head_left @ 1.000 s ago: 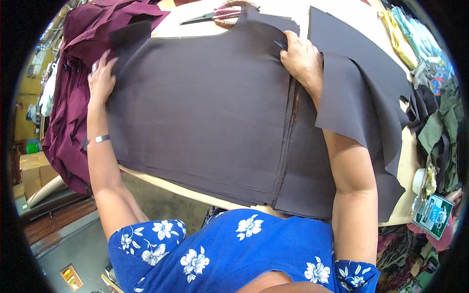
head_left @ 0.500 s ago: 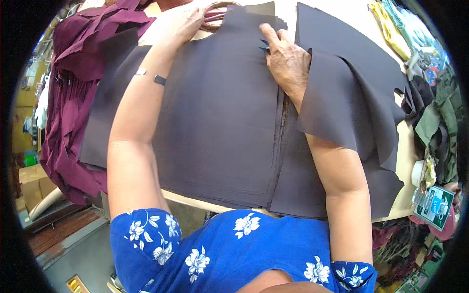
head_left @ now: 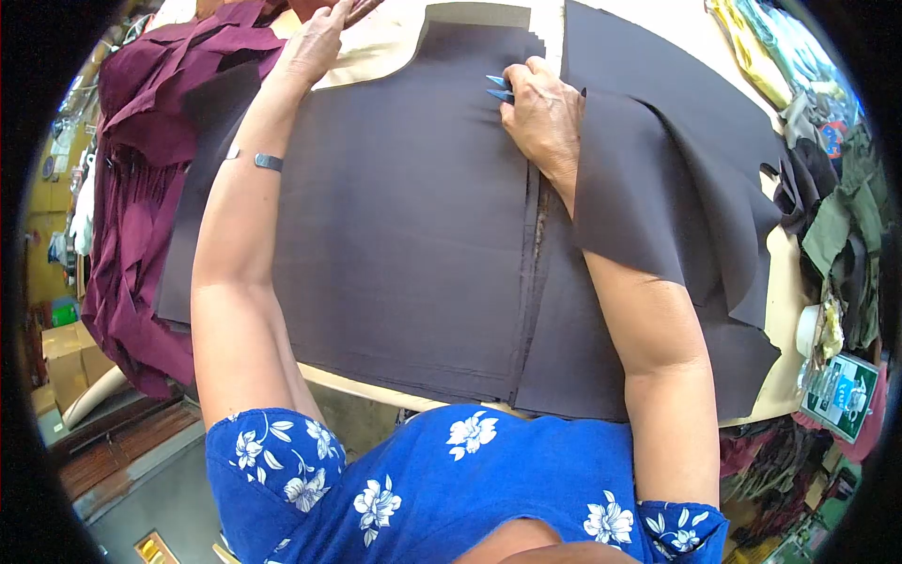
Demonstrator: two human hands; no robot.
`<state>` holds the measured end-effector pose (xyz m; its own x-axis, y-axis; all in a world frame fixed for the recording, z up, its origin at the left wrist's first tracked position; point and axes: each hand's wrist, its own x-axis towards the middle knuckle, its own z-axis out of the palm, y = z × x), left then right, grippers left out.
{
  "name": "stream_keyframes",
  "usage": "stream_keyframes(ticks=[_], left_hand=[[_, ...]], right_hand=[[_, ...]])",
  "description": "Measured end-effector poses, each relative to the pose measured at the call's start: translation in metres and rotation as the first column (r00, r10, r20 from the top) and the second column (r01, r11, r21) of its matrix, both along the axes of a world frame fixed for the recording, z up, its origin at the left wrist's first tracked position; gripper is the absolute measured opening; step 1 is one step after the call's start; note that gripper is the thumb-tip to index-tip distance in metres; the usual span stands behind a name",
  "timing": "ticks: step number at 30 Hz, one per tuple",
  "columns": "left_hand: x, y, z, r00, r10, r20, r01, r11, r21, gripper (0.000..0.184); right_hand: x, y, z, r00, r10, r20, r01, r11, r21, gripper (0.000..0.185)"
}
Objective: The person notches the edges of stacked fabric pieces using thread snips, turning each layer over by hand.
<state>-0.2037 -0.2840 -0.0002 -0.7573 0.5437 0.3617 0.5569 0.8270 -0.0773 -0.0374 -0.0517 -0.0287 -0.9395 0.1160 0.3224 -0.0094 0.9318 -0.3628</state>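
A stack of dark grey-brown fabric pieces with a curved cut-out at its upper left lies on the table before me. My right hand is curled over the stack's upper right edge, closed on a pair of scissors. Their two pointed blades stick out to the left, slightly apart; the handles are hidden. A loose dark panel drapes over my right forearm. My left hand, at the top left, has its fingers closed on a brown, curved rim-like object, mostly out of view.
Crumpled maroon fabric hangs over the table's left side. More dark fabric lies right of the stack. Along the right edge are green cloth scraps, a white roll and a green-and-white box.
My left hand has moved left and up, and the round brown object has shifted with it, baring pale table. My right hand has moved slightly down and left with the scissors.
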Motion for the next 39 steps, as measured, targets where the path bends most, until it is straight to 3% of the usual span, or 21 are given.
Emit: stream_keyframes(ticks=[3, 11, 14, 15, 18, 19, 22, 23, 26, 28, 29, 30, 32, 33, 34, 36, 37, 38, 39], left_hand=[[0.005, 0.005, -0.001, 0.976, -0.14, -0.168, 0.079, 0.941, -0.329, 0.035], [0.062, 0.043, 0.042, 0.996, -0.091, -0.005, 0.087, 0.966, -0.244, 0.037], [-0.005, 0.014, -0.038, 0.948, -0.181, -0.263, 0.068, 0.919, -0.388, 0.038], [-0.006, 0.012, -0.043, 0.921, -0.227, -0.315, 0.116, 0.935, -0.335, 0.04], [-0.002, 0.014, -0.048, 0.977, -0.143, -0.16, 0.088, 0.947, -0.309, 0.043], [0.005, 0.015, -0.045, 0.974, -0.137, -0.179, 0.081, 0.953, -0.291, 0.044], [0.029, 0.025, -0.008, 0.973, -0.149, -0.175, 0.059, 0.899, -0.435, 0.047], [0.029, 0.027, -0.018, 0.947, -0.254, -0.197, 0.202, 0.947, -0.249, 0.044], [0.083, 0.069, -0.001, 0.937, -0.339, -0.079, 0.343, 0.938, 0.04, 0.029], [0.122, 0.091, -0.003, 0.839, -0.544, 0.03, 0.534, 0.833, 0.146, 0.025], [0.146, 0.099, -0.002, 0.741, -0.665, 0.091, 0.65, 0.745, 0.148, 0.023], [0.17, 0.108, -0.001, 0.625, -0.766, 0.151, 0.749, 0.643, 0.158, 0.021], [0.207, 0.133, -0.008, 0.309, -0.95, 0.032, 0.945, 0.311, 0.099, 0.018], [0.223, 0.146, -0.011, 0.264, -0.965, -0.004, 0.957, 0.261, 0.127, 0.017], [0.235, 0.159, -0.012, 0.223, -0.974, -0.039, 0.964, 0.215, 0.155, 0.016], [0.24, 0.175, -0.012, 0.281, -0.954, 0.108, 0.921, 0.299, 0.249, 0.018], [0.237, 0.189, -0.012, 0.323, -0.933, 0.159, 0.877, 0.358, 0.322, 0.019], [0.234, 0.2, -0.013, 0.358, -0.908, 0.216, 0.822, 0.417, 0.388, 0.02], [0.229, 0.203, -0.017, 0.426, -0.875, 0.228, 0.791, 0.483, 0.376, 0.023]], right_hand=[[-0.003, 0.003, -0.006, 0.998, 0.004, -0.057, -0.006, 1.0, -0.028, 0.023], [-0.004, -0.006, -0.001, 0.998, -0.065, 0.029, 0.064, 0.997, 0.032, 0.026], [-0.005, -0.007, -0.001, 0.997, -0.076, 0.029, 0.077, 0.997, -0.015, 0.028], [-0.006, -0.007, -0.003, 0.997, -0.081, 0.021, 0.081, 0.996, -0.035, 0.028], [-0.006, -0.007, -0.005, 0.997, -0.063, -0.032, 0.062, 0.998, -0.032, 0.027], [-0.007, -0.007, -0.007, 0.995, -0.037, -0.091, 0.032, 0.998, -0.055, 0.027], [-0.006, 0.0, -0.01, 0.962, 0.045, -0.268, -0.079, 0.99, -0.119, 0.029], [-0.01, 0.005, -0.01, 0.935, 0.062, -0.349, -0.12, 0.982, -0.145, 0.026], [-0.02, 0.018, 0.012, 0.822, 0.092, -0.563, -0.235, 0.954, -0.187, 0.016], [-0.018, 0.025, 0.043, 0.785, 0.171, -0.596, -0.452, 0.815, -0.362, 0.017], [-0.018, 0.024, 0.056, 0.837, 0.25, -0.486, -0.541, 0.512, -0.668, 0.019], [-0.018, 0.025, 0.068, 0.838, 0.364, -0.407, -0.476, 0.123, -0.871, 0.021], [0.001, 0.052, 0.097, 0.698, 0.639, -0.325, -0.297, -0.155, -0.942, 0.02], [-0.003, 0.038, 0.091, 0.754, 0.568, -0.331, -0.219, -0.258, -0.941, 0.016], [0.0, 0.039, 0.089, 0.743, 0.581, -0.332, -0.182, -0.302, -0.936, 0.013], [0.006, 0.04, 0.094, 0.606, 0.717, -0.345, -0.11, -0.354, -0.929, 0.012], [0.013, 0.024, 0.094, 0.701, 0.608, -0.373, -0.259, -0.27, -0.927, 0.021], [0.028, 0.034, 0.095, 0.514, 0.724, -0.46, -0.324, -0.333, -0.886, 0.022], [0.051, 0.034, 0.105, 0.59, 0.721, -0.362, -0.332, -0.192, -0.923, 0.023]])
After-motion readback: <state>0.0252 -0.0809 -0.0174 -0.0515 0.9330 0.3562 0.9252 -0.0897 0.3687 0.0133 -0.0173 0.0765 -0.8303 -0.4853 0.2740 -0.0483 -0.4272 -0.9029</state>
